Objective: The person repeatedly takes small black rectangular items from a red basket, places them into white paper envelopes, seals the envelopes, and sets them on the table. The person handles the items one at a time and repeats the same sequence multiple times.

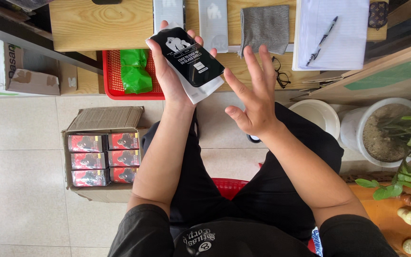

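Head view. Left hand (170, 78): fingers (197, 38) wrapped around a black sleeve (186, 56) with white print, stacked on a white sleeve (200, 91), both raised above the lap. Right hand (253, 97): fingers spread, empty, just beside the sleeves. Desk (96, 24): two pale packets (213, 24), grey cloth (265, 26), notepad (343, 33) with pen (322, 40). Red tray (112, 81): green bags (135, 71). Floor: open carton (103, 152) of red-and-black boxes (104, 159).

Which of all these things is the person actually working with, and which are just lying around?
In use:
- left hand holding a black packet with a white packet beneath
- right hand, open, beside them
- similar white packets on the desk
- carton of red boxes

Lying about:
- grey cloth
- pen on notepad
- glasses
- red basket with green bags
- potted plant
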